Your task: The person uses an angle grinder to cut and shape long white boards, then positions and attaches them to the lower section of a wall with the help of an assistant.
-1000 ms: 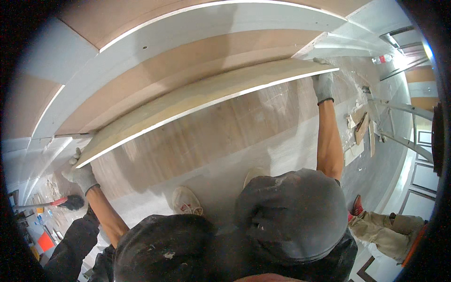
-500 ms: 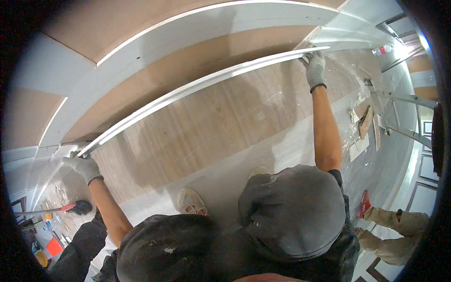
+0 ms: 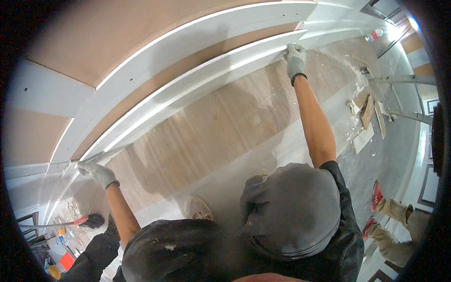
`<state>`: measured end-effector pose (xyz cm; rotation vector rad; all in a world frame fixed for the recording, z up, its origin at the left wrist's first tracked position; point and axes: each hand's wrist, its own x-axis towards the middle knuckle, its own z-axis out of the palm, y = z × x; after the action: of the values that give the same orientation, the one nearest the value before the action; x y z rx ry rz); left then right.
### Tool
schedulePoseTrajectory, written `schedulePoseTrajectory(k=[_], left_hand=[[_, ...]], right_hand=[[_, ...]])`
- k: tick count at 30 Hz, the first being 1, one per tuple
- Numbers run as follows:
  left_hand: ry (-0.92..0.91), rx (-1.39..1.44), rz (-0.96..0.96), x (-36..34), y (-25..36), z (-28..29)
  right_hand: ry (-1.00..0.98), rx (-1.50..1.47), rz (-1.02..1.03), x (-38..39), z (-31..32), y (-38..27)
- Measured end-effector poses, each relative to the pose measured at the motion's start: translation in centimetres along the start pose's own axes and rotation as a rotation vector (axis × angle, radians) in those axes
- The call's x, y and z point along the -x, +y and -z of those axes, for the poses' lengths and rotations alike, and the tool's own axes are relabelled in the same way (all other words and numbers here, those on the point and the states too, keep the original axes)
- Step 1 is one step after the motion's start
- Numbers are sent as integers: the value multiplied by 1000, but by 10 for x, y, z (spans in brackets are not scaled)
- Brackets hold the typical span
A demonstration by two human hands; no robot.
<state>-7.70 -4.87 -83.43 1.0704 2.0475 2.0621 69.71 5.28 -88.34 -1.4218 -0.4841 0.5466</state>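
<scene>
A long white skirting board (image 3: 188, 87) with a stepped profile stands along the foot of the wall, bent into a curve by the lens. My left hand (image 3: 99, 174), in a grey knitted glove, is closed at the board's left end, fingertips against it. At the other end my right hand (image 3: 296, 59), gloved alike, has its fingers curled at the board's lower edge, close to the floor. The fingers' undersides are hidden in both hands. Behind the board rises a wall of beige panels (image 3: 188, 23) and light grey strips (image 3: 155, 58).
Wood-look flooring (image 3: 202, 136) lies before the wall. Broken board scraps (image 3: 366, 113) and a metal ladder (image 3: 399, 80) are on the right, with a plastic bottle (image 3: 374, 35) beyond. A hammer (image 3: 89, 221) lies at left. Another person's legs (image 3: 392, 211) stand at lower right.
The skirting board has moved away from me and tilted up against the wall, its broad face now showing. Both hands went with it; the right hand also shifted left and its fingers curled.
</scene>
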Motion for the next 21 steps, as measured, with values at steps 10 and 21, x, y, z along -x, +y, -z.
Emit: schedulePoseTrajectory(k=[10, 21], left_hand=[[-221, -48, 56, 10, -7, -12], [-281, 171, 95, 8, 0, -10]], right_hand=[[-30, 400, 309, 21, -9, 0], [-142, 493, 395, 23, -6, -28]])
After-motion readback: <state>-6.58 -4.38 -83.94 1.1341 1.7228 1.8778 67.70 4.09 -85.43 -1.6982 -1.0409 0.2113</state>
